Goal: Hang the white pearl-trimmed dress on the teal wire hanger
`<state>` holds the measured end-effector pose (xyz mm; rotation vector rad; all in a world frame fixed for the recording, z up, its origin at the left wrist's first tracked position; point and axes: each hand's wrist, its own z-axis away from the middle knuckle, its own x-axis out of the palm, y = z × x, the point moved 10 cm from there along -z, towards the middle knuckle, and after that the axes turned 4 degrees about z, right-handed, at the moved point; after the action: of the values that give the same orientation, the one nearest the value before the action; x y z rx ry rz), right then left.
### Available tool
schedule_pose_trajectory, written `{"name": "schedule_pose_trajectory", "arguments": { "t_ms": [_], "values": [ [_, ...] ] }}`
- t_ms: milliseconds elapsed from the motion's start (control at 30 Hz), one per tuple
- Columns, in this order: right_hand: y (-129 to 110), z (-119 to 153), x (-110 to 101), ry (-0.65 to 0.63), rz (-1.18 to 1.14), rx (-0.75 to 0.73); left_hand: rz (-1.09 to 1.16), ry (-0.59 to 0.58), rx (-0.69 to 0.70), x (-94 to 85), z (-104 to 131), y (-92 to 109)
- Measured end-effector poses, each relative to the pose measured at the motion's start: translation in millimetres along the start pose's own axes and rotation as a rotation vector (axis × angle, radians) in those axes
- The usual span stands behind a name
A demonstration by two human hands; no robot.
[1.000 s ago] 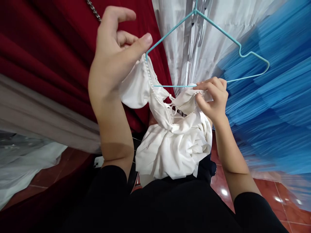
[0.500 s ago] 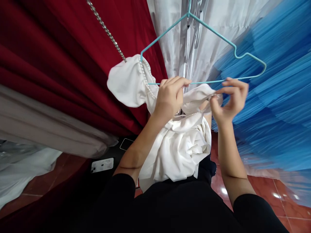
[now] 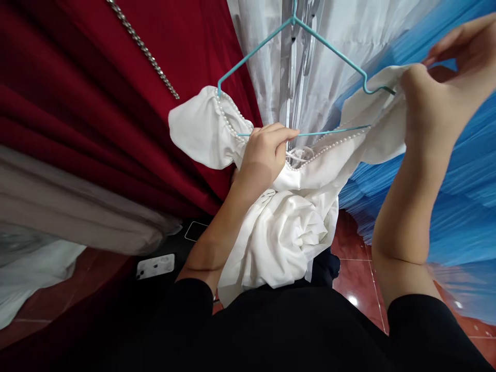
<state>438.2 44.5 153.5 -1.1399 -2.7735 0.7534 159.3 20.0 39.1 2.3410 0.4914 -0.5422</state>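
Note:
A white dress with pearl-beaded edging at its neckline hangs in front of me, its skirt bunched below. The light-blue hanger runs through the top, its left end inside the left puff sleeve. My left hand is closed round the hanger's bottom bar and the dress's neckline. At the upper right, my right hand pinches the right sleeve, pulled out over the hanger's right end. That end is hidden in the cloth, and my right fingertips are partly hidden.
Red cloth hangs at the left beside a beaded chain. Blue tulle fills the right side, white fabric the back. A phone lies on a dark surface at lower left. The floor has red tiles.
My right hand has moved up and right, drawing the right sleeve over the hanger's formerly bare right end. The neckline is now stretched wider. My left hand keeps its grip.

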Motion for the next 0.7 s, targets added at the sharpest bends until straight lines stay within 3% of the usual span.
{"name": "schedule_pose_trajectory", "arguments": {
  "t_ms": [133,200,267,300,333,400,467,533,700],
  "values": [
    [-24,9,40,-0.138,-0.187,0.049,-0.085,0.004,-0.031,0.0,1,-6],
    [-45,23,40,-0.088,-0.286,-0.039,-0.114,0.007,-0.036,-0.2,2,-7],
    [-67,49,43,-0.083,-0.239,-0.192,-0.128,0.002,-0.029,0.9,2,-7],
    [-75,65,52,-0.127,-0.170,-0.259,-0.130,-0.001,-0.023,1.5,2,-7],
    [-79,84,69,-0.250,-0.088,-0.305,-0.129,-0.004,-0.016,2.2,1,-6],
    [-68,121,104,-0.486,0.051,-0.288,-0.107,-0.006,-0.001,2.5,2,-4],
    [-58,148,119,-0.541,0.124,-0.306,-0.057,0.026,-0.002,-2.6,4,-6],
    [-50,160,124,-0.527,0.135,-0.286,-0.024,0.134,-0.031,-18.3,9,-15],
    [-47,162,124,-0.490,0.106,-0.196,-0.211,0.596,-0.028,-86.0,23,-46]
  ]
}}
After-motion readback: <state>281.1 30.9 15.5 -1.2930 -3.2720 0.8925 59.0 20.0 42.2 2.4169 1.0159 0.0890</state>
